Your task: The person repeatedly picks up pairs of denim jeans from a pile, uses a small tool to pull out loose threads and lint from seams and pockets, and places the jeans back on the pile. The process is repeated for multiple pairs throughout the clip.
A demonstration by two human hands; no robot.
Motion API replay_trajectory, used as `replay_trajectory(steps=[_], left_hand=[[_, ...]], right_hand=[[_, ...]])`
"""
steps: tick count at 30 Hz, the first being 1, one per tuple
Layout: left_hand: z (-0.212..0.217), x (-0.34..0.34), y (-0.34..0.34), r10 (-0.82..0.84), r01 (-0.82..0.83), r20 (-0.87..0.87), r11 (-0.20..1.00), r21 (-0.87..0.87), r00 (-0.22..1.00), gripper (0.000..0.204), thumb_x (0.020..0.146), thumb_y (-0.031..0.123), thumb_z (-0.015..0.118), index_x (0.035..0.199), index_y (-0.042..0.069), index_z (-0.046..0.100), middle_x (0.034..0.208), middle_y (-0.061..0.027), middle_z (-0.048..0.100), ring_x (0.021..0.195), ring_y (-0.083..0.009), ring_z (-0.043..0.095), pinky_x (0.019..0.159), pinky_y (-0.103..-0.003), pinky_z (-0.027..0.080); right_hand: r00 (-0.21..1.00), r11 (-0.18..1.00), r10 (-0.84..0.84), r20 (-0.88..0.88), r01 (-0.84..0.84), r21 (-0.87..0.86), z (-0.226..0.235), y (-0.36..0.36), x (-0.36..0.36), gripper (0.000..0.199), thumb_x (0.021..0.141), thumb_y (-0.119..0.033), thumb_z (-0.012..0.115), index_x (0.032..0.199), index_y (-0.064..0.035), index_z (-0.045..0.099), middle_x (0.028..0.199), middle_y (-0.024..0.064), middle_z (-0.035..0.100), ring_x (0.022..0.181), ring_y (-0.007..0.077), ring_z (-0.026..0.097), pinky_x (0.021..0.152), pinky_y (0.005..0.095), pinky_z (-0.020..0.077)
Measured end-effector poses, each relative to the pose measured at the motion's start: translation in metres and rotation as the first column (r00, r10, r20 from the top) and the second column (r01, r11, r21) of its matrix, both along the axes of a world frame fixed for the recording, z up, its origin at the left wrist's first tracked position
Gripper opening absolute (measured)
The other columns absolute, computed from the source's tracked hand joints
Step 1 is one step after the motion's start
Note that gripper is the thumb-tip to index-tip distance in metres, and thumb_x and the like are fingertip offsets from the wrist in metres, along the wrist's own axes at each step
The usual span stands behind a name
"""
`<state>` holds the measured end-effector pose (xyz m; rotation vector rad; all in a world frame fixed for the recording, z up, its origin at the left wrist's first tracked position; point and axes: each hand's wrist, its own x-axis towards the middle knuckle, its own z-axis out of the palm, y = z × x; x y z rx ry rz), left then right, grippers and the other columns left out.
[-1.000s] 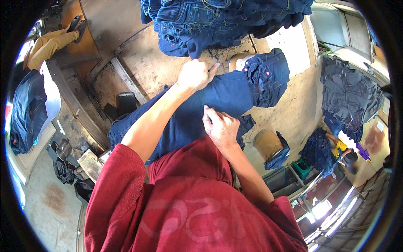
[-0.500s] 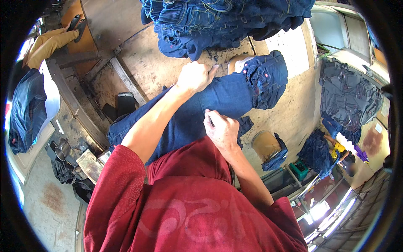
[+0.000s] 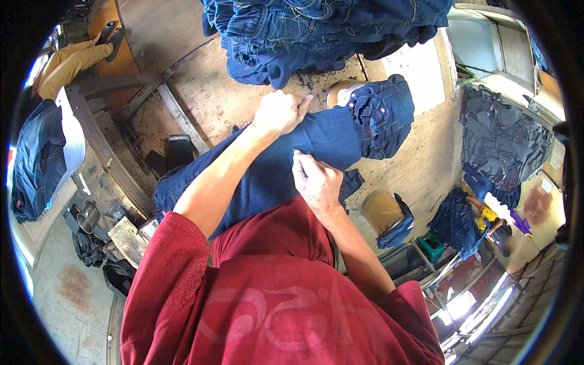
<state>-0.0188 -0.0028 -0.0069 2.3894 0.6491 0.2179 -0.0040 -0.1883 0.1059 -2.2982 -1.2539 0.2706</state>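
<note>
The jeans lie flat across the tabletop. The left hand presses on them in a closed grip, while the right hand pinches the fabric (just nearer the body).
</note>
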Motion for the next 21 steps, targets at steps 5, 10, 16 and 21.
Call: replay_trajectory(steps=[5, 10, 16, 21], left_hand=[[0.005, 0.002, -0.001, 0.027, -0.026, 0.022, 1.000, -0.013, 0.999, 0.045, 0.103, 0.040, 0.072, 0.072, 0.009, 0.080, 0.060, -0.0195, 0.068, 0.058, -0.0395, 0.071, 0.060, -0.048, 0.060], [0.045, -0.004, 0.010, 0.034, -0.035, -0.026, 0.999, -0.011, 0.999, 0.049, 0.102, 0.050, 0.073, 0.080, 0.006, 0.075, 0.071, -0.0203, 0.072, 0.067, -0.0392, 0.074, 0.064, -0.048, 0.060], [0.134, -0.169, 0.018, 0.119, -0.177, 0.226, 0.950, 0.257, 0.967, 0.025, 0.086, 0.014, 0.089, 0.103, 0.006, 0.073, 0.101, -0.0127, 0.075, 0.093, -0.0344, 0.074, 0.084, -0.040, 0.059], [0.152, -0.294, -0.025, -0.101, 0.160, -0.211, 0.945, 0.286, 0.972, 0.040, 0.093, 0.029, 0.082, 0.131, 0.017, 0.078, 0.153, -0.0114, 0.066, 0.147, -0.0354, 0.057, 0.123, -0.057, 0.039]], right_hand=[[0.996, 0.995, 0.042, 0.076, -0.034, -0.096, 0.008, 0.004, -0.001, 0.010, 0.098, -0.007, 0.078, 0.090, -0.0113, 0.074, 0.061, 0.0063, 0.065, 0.049, 0.0197, 0.066, 0.049, 0.0353, 0.0509], [0.764, 0.899, -0.325, -0.558, 0.432, 0.068, 0.012, -0.027, 0.015, 0.020, 0.110, -0.024, 0.070, 0.119, -0.0059, 0.069, 0.079, 0.0021, 0.068, 0.067, 0.0072, 0.066, 0.056, 0.0304, 0.0564], [-0.249, 0.412, -0.656, -0.712, 0.673, -0.615, -0.002, -0.094, 0.075, 0.048, 0.101, -0.064, 0.074, 0.094, -0.0215, 0.053, 0.069, -0.0073, 0.037, 0.054, 0.0055, 0.039, 0.046, 0.0272, 0.0359], [-0.317, 0.355, -0.489, -0.813, 0.779, -0.517, -0.057, -0.104, 0.102, 0.057, 0.098, -0.048, 0.085, 0.073, -0.0237, 0.040, 0.058, -0.0087, 0.026, 0.041, 0.0078, 0.026, 0.038, 0.0295, 0.0254]])
